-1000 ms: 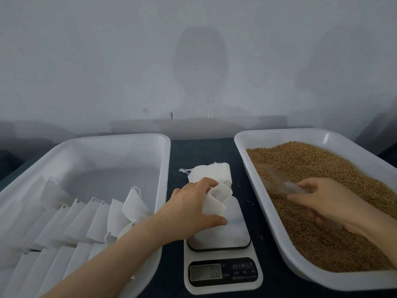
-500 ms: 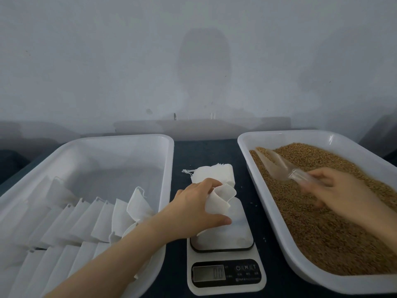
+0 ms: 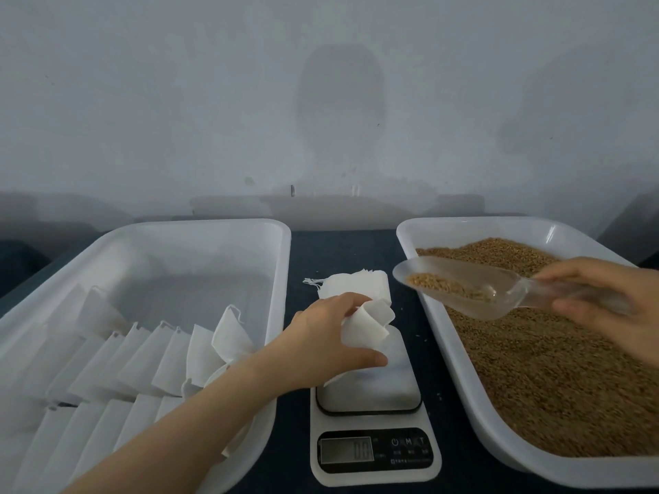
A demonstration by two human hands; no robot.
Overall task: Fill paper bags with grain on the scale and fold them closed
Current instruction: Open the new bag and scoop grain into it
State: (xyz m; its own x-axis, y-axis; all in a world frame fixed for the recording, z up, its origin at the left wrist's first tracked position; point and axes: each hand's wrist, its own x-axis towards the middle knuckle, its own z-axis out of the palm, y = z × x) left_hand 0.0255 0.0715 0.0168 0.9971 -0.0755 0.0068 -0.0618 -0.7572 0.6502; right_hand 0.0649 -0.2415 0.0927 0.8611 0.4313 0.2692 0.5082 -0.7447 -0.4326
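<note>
Head view gives us our left hand (image 3: 328,336) pinching an open paper bag (image 3: 367,326) that stands on the platform of the scale (image 3: 371,390), its soft mouth curled and turned up toward the right. Our right hand (image 3: 606,301) grips the handle of a clear scoop (image 3: 460,287), which carries a small load of grain (image 3: 442,285) and hovers over the left rim of the grain tray (image 3: 449,351), near the bag but apart from it.

We judge the pour to be next, and the gap is the first risk. Dark surface (image 3: 338,251) lies between tray and scale, so if the scoop tips before its lip is over the mouth, grain lands there or on the platform, where it would count in the reading. The mouth looks no wider than the scoop's lip and only our fingers keep it open; a loosened pinch could let it close or topple the bag. Fingers leaning on the platform would falsify the display (image 3: 347,449), which seems to read zero. Too much grain would leave no flap to fold like the folded bags (image 3: 142,354) in the left tray (image 3: 281,279). Strays could also drop onto the stack of empty bags (image 3: 356,283) behind the scale
</note>
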